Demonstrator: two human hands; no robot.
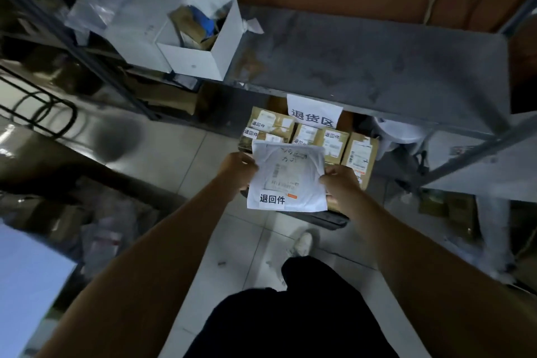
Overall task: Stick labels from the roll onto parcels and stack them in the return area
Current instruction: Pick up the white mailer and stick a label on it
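Matt plastic mailer (287, 177), cardboard boxes (334, 141), glossy tiles (174, 154)

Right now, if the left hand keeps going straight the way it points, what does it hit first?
Likely the brown cardboard parcels stacked under the grey shelf. The left hand grips the white mailer just short of them; depth is unclear.

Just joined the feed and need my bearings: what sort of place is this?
Probably a parcel depot's storeroom. A grey metal shelf carries a sign reading 退货区, labelled cardboard parcels sit stacked below it, and both hands hold a white mailer bag stickered 退回件.
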